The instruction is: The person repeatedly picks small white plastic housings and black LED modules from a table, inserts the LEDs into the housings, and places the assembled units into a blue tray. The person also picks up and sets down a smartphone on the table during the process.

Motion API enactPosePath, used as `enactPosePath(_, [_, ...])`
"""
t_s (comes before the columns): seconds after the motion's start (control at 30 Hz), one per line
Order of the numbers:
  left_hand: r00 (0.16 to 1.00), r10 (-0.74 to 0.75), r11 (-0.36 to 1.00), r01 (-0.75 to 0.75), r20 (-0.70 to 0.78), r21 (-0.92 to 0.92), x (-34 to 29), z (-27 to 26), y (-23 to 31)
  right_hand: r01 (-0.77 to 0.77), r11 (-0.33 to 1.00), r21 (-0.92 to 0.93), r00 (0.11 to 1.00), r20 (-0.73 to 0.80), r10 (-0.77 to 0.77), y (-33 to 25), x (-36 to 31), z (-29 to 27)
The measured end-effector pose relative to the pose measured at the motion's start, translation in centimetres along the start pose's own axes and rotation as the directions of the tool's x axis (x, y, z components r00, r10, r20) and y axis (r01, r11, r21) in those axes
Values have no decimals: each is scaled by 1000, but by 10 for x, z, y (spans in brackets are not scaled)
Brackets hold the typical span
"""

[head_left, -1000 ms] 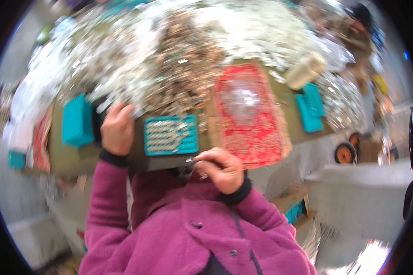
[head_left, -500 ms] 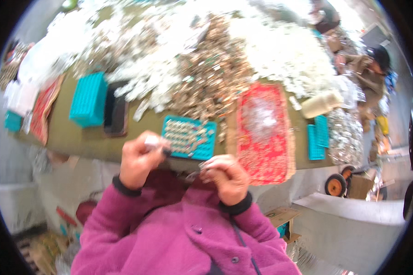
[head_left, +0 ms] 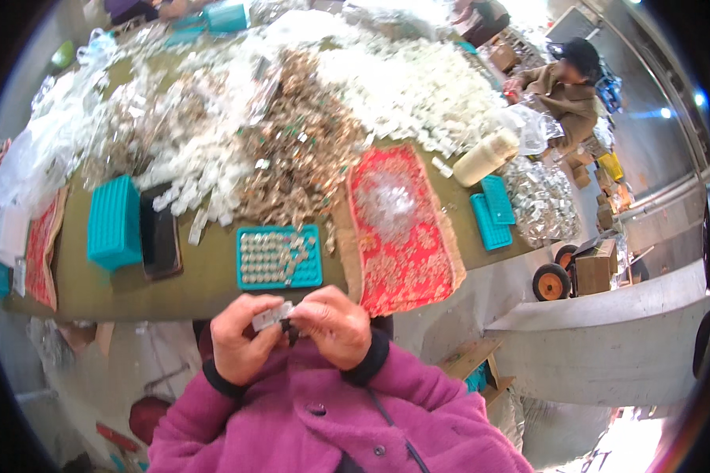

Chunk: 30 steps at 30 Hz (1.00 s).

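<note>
Left hand [head_left: 247,339]: clamped on small white piece [head_left: 270,317], below the frame's centre
Right hand [head_left: 333,325]: close beside, fingertips pinched at the piece's right end
Tray [head_left: 316,272]: teal, on table [head_left: 189,296], left of centre

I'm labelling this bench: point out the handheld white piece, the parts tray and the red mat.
White piece [head_left: 267,318], head view: on its flat face.
Parts tray [head_left: 315,272], head view: on its teal right side.
Red mat [head_left: 406,272], head view: on its patterned lower half.

held piece [head_left: 270,316]: glossy plastic | tray [head_left: 315,273]: smooth plastic | jacket [head_left: 284,430]: matt cloth
</note>
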<state>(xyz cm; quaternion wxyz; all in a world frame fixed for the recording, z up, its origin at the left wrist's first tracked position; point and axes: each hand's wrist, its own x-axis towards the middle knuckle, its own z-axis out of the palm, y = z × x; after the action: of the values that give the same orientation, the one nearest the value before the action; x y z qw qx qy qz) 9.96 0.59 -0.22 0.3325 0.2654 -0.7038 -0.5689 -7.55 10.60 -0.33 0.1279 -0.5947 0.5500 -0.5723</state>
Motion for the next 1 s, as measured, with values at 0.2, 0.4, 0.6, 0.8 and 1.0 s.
enactPosePath(0.2, [995,101,995,-101,9,8,-9,-7,-3,-7,995,-100,998,62,13,-10,-5,0])
enactPosePath(0.4, [1000,-10,984,15,28,-180,-20,-9,1,25,997,-72,992,122,-16,-19,-2,5])
enactPosePath(0.6, [996,72,991,-66,49,-112,-23,-15,-1,72,992,-99,991,119,-59,-17,-4,10])
enactPosePath(0.8, [961,276,952,-275,6,138,-20,-14,-8,222,955,-196,961,207,-181,-15,-2,5])
enactPosePath(1.0, [984,176,982,-177,19,62,-22,-17,-8,177,972,-152,974,167,-152,-14,-3,11])
